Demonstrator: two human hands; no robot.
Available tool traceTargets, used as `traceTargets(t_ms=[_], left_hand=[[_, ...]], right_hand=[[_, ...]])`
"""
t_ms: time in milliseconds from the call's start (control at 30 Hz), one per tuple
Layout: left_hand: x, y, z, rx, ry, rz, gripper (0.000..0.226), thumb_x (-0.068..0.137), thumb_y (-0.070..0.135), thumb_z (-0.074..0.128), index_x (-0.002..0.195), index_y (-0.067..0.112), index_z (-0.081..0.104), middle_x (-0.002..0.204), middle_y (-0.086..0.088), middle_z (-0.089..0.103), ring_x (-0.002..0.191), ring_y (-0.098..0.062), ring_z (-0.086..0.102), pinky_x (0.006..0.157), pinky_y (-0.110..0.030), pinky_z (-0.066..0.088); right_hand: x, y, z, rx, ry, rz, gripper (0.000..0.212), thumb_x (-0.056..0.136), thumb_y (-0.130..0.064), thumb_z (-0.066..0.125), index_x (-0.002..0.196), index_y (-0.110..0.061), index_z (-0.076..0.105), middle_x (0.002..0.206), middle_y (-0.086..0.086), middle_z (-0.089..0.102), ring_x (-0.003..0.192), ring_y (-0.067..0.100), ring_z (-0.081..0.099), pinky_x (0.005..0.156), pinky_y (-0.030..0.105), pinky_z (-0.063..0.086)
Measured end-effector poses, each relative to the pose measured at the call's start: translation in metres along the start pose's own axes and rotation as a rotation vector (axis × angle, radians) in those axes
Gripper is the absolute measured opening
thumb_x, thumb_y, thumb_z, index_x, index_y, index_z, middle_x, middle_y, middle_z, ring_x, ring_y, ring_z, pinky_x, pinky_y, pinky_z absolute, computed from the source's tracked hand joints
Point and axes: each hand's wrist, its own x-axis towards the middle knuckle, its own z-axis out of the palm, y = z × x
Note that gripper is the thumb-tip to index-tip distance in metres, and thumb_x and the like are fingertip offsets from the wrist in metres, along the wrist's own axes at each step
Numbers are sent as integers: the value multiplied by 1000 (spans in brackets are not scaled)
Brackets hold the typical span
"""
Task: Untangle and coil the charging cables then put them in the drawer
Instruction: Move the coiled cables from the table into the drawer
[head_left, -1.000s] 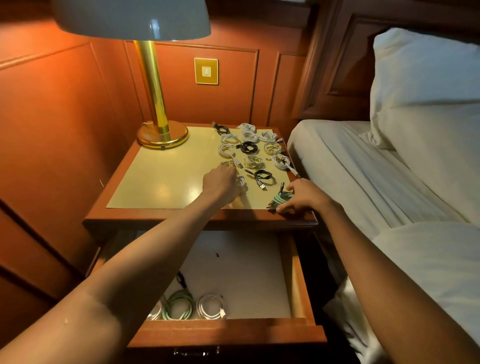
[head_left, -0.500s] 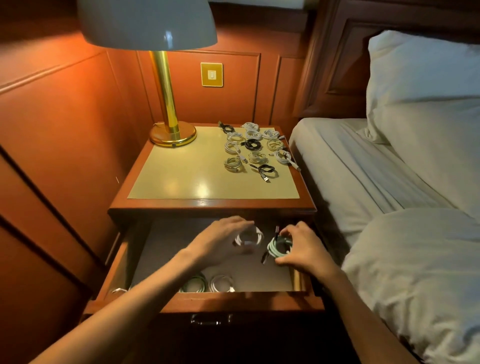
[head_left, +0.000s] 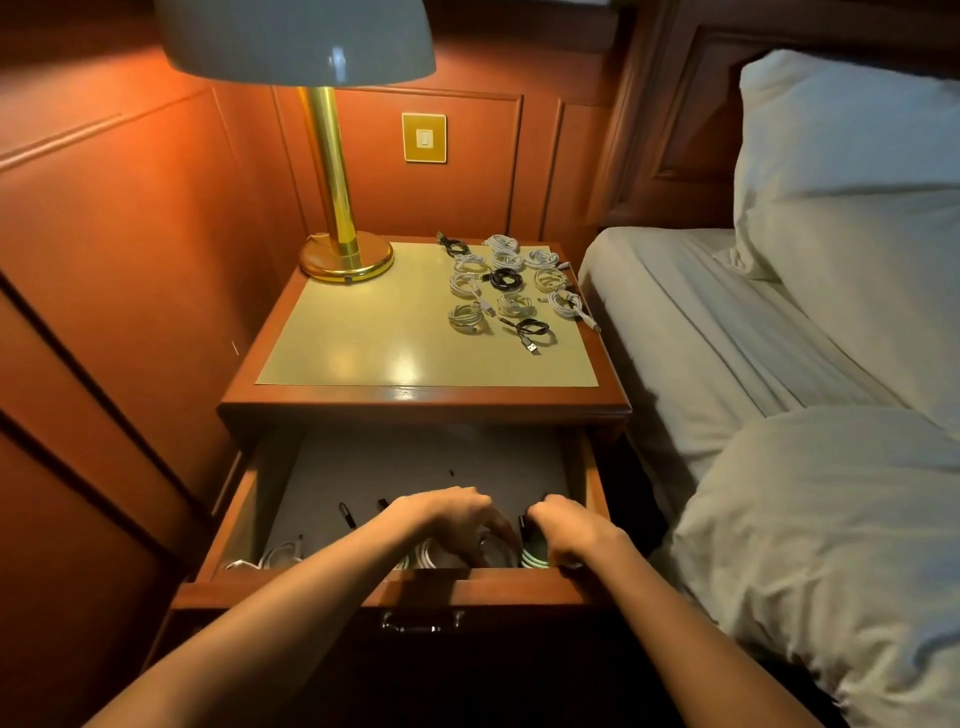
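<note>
We're at the drop-off step, with both hands low in the open drawer (head_left: 467, 584), just behind its front wall. Our right hand (head_left: 571, 530) curls round a mint-green coil (head_left: 532, 558). Our left hand (head_left: 457, 519) bends over a white coil (head_left: 488, 548), grip unclear. Next, probably: let go, then grab from the coiled cables (head_left: 511, 291) on the counter (head_left: 374, 332) ahead of the hands.

1. Lamp shade (head_left: 296, 41) is showing pale grey-white; lamp stem (head_left: 332, 171) is gleaming brass gold.
2. Wall panels (head_left: 104, 234) are reading red-brown; switch plate (head_left: 424, 137) is showing gold with a white centre.
3. Worktop (head_left: 363, 343) is showing a pale yellow-green inset inside a red-brown wood border.
4. White cables (head_left: 467, 318) are outnumbering black cables (head_left: 505, 279) there.
5. Drawer (head_left: 415, 467) is showing a grey floor and a red-brown front; inside, a mint-and-white cable (head_left: 535, 558) and a white coil (head_left: 488, 556) are showing.
6. Bed sheet (head_left: 701, 322) is reading plain off-white.
</note>
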Motion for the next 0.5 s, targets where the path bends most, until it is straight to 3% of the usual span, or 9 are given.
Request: traceTargets(t_ms=[133,200,267,333,400,500], left_hand=[[1,-6,-9,-106,-100,-35,64,82,31,77,140,41,51,141,15,56,114,-6,57,103,-39,49],[-2,-7,-17,-123,-108,-82,72,78,40,80,143,40,48,145,17,51,113,-5,58,104,-38,47],[-5,-9,-34,-164,-63,-95,64,78,39,81,136,37,56,136,16,60,100,-9,69,93,-37,55],[-9,-8,-63,-303,17,-74,38,82,33,77,119,30,69,116,10,72,87,-20,74,72,-30,60],[-9,-12,-100,-331,252,-119,24,82,45,75,100,29,73,103,7,73,86,-22,72,65,-26,57],[2,-30,-153,-238,795,-435,35,79,53,76,103,27,71,107,4,72,90,-15,65,78,-35,57]], right_hand=[[-3,-1,-11,25,-76,21,65,72,1,79,133,-10,60,130,13,62,114,30,63,92,38,57],[-6,6,-28,115,-64,13,70,75,-4,81,139,-15,56,131,9,63,112,25,66,88,33,58],[-10,20,-61,207,9,-29,61,78,-10,82,135,-17,61,124,6,69,103,17,68,83,25,55],[-14,33,-102,361,144,-66,42,83,-16,80,123,-18,68,114,2,72,93,9,65,77,17,51],[-7,40,-142,496,391,-26,37,84,-25,79,119,-20,69,112,2,70,92,9,63,75,18,50],[31,44,-183,623,676,96,60,84,-43,77,134,-15,60,124,8,67,102,20,64,87,31,54]])
